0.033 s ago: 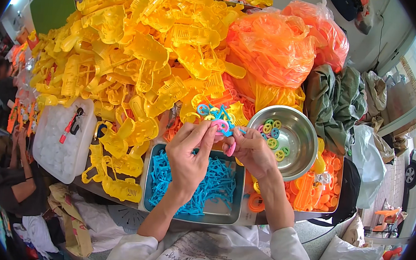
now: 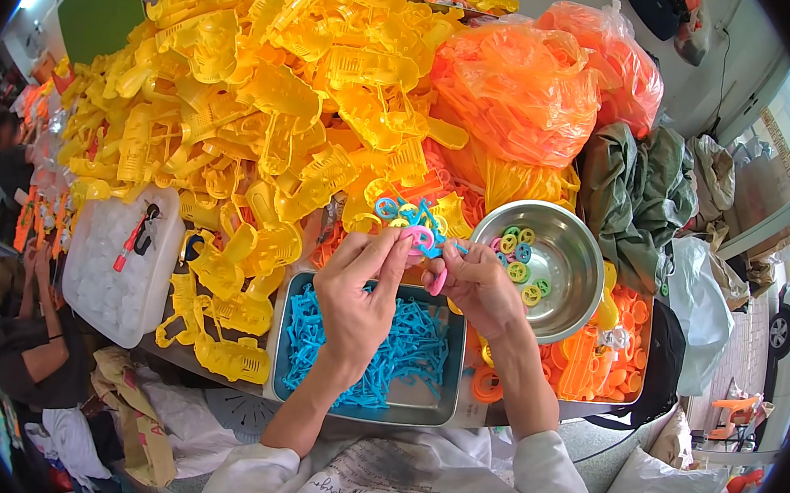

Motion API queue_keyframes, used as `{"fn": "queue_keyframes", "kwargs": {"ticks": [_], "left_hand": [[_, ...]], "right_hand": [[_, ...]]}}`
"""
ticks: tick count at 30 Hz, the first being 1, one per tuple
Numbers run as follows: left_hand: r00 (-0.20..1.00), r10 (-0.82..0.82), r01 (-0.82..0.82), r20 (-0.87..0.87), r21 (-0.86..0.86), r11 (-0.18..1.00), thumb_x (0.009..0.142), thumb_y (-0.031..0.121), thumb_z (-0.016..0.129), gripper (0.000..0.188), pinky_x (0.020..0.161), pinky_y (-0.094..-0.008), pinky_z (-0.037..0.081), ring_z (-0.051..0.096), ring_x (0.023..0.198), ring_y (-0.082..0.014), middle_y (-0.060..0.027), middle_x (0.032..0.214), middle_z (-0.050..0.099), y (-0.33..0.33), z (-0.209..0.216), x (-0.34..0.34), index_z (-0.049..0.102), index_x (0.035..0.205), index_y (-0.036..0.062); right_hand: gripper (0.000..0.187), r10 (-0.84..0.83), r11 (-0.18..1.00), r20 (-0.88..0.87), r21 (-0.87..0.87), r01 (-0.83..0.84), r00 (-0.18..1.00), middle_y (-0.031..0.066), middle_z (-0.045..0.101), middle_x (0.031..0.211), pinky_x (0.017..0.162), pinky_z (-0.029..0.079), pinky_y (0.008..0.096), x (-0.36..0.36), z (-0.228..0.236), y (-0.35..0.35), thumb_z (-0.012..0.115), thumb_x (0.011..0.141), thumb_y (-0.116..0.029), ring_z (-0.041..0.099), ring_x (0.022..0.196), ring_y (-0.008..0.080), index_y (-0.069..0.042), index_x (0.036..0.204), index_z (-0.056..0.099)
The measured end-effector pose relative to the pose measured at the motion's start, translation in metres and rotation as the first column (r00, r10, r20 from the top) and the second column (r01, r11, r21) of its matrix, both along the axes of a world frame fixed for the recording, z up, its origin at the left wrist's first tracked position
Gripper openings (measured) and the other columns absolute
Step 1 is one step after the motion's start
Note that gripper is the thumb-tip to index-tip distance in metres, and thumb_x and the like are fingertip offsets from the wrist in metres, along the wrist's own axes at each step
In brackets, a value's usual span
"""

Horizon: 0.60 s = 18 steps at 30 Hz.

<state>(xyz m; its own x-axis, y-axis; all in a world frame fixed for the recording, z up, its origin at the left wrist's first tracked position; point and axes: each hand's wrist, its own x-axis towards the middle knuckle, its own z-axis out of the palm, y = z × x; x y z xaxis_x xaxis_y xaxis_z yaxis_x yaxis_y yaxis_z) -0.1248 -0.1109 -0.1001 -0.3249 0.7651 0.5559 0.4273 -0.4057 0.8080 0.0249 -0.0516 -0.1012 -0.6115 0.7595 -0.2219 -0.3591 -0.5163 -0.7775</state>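
My left hand (image 2: 360,289) is closed, its thumb and forefinger pinching a pink plastic wheel (image 2: 422,237). Close beside it, my right hand (image 2: 483,287) is closed with its fingertips on a small blue plastic piece (image 2: 452,251). A second pink wheel (image 2: 438,282) shows edge-on at the right hand's fingers. Whether the blue piece runs through the wheels I cannot tell. Just beyond the fingertips lie more blue pieces and a blue wheel (image 2: 386,208). Below my hands stands a metal tray (image 2: 451,374) full of blue plastic pieces (image 2: 415,342).
To the right, a steel bowl (image 2: 572,285) holds several coloured wheels (image 2: 518,272). Yellow plastic shells (image 2: 230,91) are heaped beyond; orange bags (image 2: 522,89) sit at the back right. Orange parts (image 2: 582,366) lie near right, a white tub (image 2: 116,269) left. Another person (image 2: 25,346) sits far left.
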Motion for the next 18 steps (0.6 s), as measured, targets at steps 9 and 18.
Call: {"fn": "queue_keyframes", "kwargs": {"ticks": [9, 18], "left_hand": [[1.000, 0.016, -0.016, 0.004, -0.031, 0.999, 0.090, -0.001, 0.062, 0.019, 0.060, -0.0232, 0.051, 0.066, 0.070, -0.0125, -0.0053, 0.078, 0.055, -0.006, 0.007, 0.004, 0.065, 0.107, -0.0076], [0.997, 0.028, -0.026, 0.069, -0.042, 0.999, 0.088, -0.001, 0.064, 0.021, 0.056, -0.0244, 0.050, 0.064, 0.063, -0.0118, -0.0055, 0.075, 0.055, -0.005, -0.001, 0.000, 0.066, 0.109, -0.0068]], "right_hand": [[0.012, -0.031, 0.998, -0.032, -0.047, 0.030, 0.999, 0.0056, 0.062, 0.082, 0.081, 0.052, 0.0342, -0.006, -0.002, -0.005, 0.053, 0.095, -0.013, 0.064, 0.082, 0.0186, -0.002, 0.089, 0.054], [0.004, -0.017, 0.991, -0.052, -0.136, 0.010, 0.999, 0.0063, 0.061, 0.082, 0.090, 0.051, 0.0384, -0.017, -0.004, -0.008, 0.052, 0.088, -0.008, 0.061, 0.079, 0.0188, -0.004, 0.088, 0.052]]}}
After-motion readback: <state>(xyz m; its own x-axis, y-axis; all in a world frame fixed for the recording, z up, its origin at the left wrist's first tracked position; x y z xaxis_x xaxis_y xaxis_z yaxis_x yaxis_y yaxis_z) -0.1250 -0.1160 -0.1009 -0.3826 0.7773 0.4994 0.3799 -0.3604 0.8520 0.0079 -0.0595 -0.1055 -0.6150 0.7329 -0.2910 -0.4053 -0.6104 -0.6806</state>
